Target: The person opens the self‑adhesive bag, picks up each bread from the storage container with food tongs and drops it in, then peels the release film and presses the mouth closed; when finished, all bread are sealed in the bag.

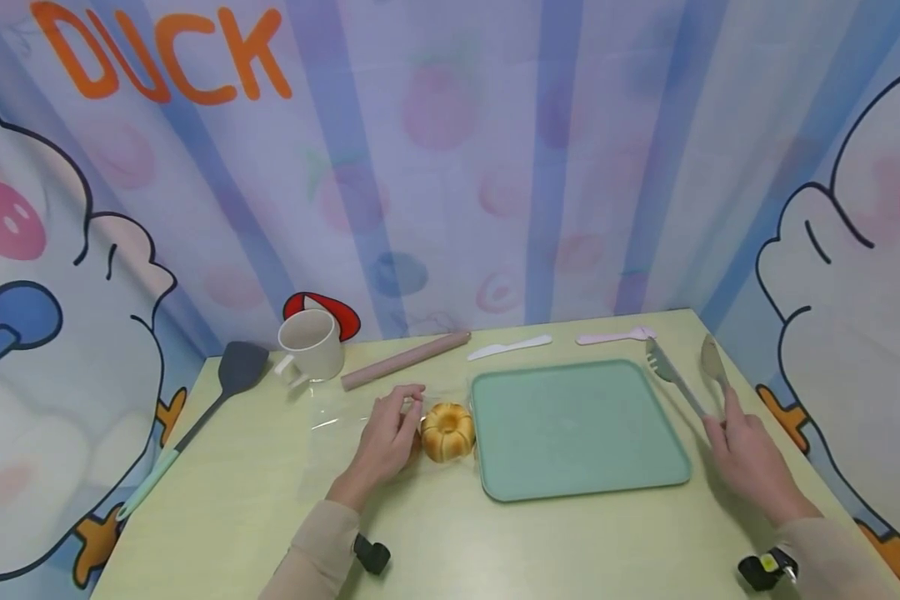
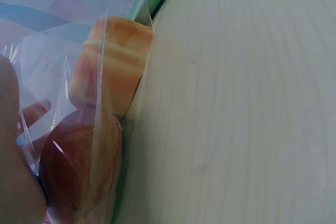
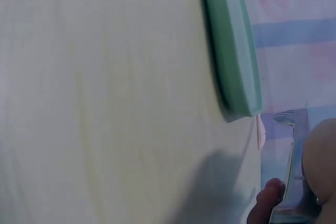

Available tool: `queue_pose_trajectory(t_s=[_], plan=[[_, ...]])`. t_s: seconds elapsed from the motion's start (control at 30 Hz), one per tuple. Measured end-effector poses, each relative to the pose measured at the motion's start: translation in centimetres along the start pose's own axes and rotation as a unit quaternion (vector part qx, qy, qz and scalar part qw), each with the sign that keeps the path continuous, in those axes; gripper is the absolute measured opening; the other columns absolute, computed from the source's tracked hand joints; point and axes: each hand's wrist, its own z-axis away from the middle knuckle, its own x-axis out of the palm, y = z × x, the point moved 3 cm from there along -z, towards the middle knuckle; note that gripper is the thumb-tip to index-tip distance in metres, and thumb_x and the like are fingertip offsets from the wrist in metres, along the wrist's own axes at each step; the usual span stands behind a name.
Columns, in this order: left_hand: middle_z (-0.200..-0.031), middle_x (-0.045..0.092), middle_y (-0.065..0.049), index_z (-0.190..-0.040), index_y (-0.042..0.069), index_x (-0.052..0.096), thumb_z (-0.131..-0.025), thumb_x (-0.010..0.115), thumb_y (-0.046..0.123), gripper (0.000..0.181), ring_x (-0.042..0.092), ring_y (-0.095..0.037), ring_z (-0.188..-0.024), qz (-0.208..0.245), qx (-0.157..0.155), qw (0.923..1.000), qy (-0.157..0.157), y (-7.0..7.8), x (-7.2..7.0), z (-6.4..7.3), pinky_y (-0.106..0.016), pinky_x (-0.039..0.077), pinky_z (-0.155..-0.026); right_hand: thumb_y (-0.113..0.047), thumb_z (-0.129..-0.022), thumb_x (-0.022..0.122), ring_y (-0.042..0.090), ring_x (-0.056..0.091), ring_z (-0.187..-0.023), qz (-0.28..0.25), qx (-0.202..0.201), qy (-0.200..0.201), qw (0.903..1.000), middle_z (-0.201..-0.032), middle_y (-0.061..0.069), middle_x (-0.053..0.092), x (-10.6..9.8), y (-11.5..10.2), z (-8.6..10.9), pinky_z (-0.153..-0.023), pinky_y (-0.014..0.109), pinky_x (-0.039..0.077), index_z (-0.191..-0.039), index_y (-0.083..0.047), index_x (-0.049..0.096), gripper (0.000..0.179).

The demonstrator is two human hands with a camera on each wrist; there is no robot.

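Note:
Near the middle of the table, my left hand (image 1: 392,433) grips the clear plastic bag (image 2: 52,56), its film passing between thumb and fingers. Inside lie a golden, flower-shaped bun (image 1: 447,433) and a browner bun (image 2: 79,166), mostly hidden under the hand in the head view. A pale green tray (image 1: 581,433) stands right beside the golden bun. Past the tray's right side, my right hand (image 1: 750,458) holds a pair of serving tongs (image 1: 682,387) near the rear end, their arms spread apart and pointing forward, with nothing between the tips.
Along the back edge lie a pinkish rolling pin (image 1: 405,361), a white plastic knife (image 1: 508,347) and a pink plastic utensil (image 1: 615,337). A white mug (image 1: 310,346) stands at back left, beside a dark spatula (image 1: 217,400) with a green handle. Printed curtains enclose the table's back and sides.

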Motion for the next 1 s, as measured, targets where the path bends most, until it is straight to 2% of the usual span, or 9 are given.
queue_pose_trajectory(t_s=[0.07,0.17,0.33,0.43,0.63,0.87,1.0], plan=[[-0.14,0.066,-0.009,-0.122,0.008,0.06,-0.112,0.047,0.021,0.021,0.054,-0.021,-0.086,-0.001,-0.002,1.0,-0.001,0.0,0.0,0.0,-0.075,0.019,-0.121,-0.019,-0.112,0.043,0.05,0.059,-0.08,0.009,0.01,-0.007,0.9999,-0.095,0.042,0.055,0.2,0.3,0.0,-0.063,0.064,0.048,-0.151,0.02,0.02,0.06],[-0.141,0.066,-0.009,-0.122,0.009,0.06,-0.112,0.047,0.022,0.021,0.054,-0.021,-0.086,-0.004,-0.006,1.0,-0.003,0.0,0.0,0.0,-0.075,0.018,-0.121,-0.019,-0.112,0.042,0.062,0.058,-0.088,0.027,0.019,-0.012,0.9994,-0.1,0.047,0.054,0.6,0.6,0.1,-0.074,0.072,0.046,-0.149,0.02,0.021,0.057],[-0.141,0.065,-0.01,-0.123,0.008,0.06,-0.112,0.047,0.022,0.022,0.054,-0.022,-0.089,-0.002,-0.009,0.9999,-0.007,0.0,0.0,0.1,-0.075,0.017,-0.121,-0.018,-0.112,0.043,0.073,0.05,-0.1,0.043,0.024,-0.013,0.9987,-0.11,0.054,0.05,1.1,0.6,0.2,-0.09,0.078,0.035,-0.148,0.021,0.022,0.058],[-0.141,0.066,-0.01,-0.124,0.007,0.06,-0.112,0.047,0.022,0.023,0.055,-0.025,-0.091,0.001,-0.007,1.0,-0.006,0.0,-0.1,0.1,-0.075,0.017,-0.121,-0.026,-0.113,0.041,0.076,0.045,-0.105,0.042,0.045,-0.031,0.9976,-0.118,0.055,0.046,1.1,0.6,0.2,-0.087,0.078,0.036,-0.152,0.02,0.018,0.064],[-0.141,0.065,-0.01,-0.125,0.007,0.06,-0.112,0.047,0.023,0.025,0.057,-0.028,-0.097,0.003,-0.007,0.9999,-0.009,0.0,-0.1,0.0,-0.075,0.017,-0.121,-0.041,-0.113,0.033,0.075,0.042,-0.103,0.036,0.095,-0.073,0.9921,-0.124,0.053,0.042,0.6,0.9,0.0,-0.067,0.074,0.044,-0.157,0.013,0.011,0.074],[-0.142,0.065,-0.011,-0.125,0.005,0.06,-0.112,0.046,0.023,0.026,0.061,-0.031,-0.107,0.006,-0.007,0.9998,-0.015,0.0,-0.2,0.0,-0.074,0.016,-0.122,-0.048,-0.111,0.031,0.074,0.041,-0.102,0.049,0.119,-0.078,0.9886,-0.125,0.052,0.04,0.4,1.1,0.0,-0.067,0.076,0.042,-0.157,0.011,0.014,0.077],[-0.142,0.065,-0.012,-0.126,0.004,0.06,-0.112,0.046,0.023,0.027,0.062,-0.029,-0.102,0.006,-0.002,0.9999,-0.015,0.0,-0.2,0.0,-0.075,0.015,-0.122,-0.049,-0.11,0.033,0.073,0.041,-0.101,0.059,0.127,-0.071,0.9876,-0.124,0.052,0.039,0.3,1.0,0.0,-0.066,0.074,0.042,-0.154,0.01,0.018,0.075]])
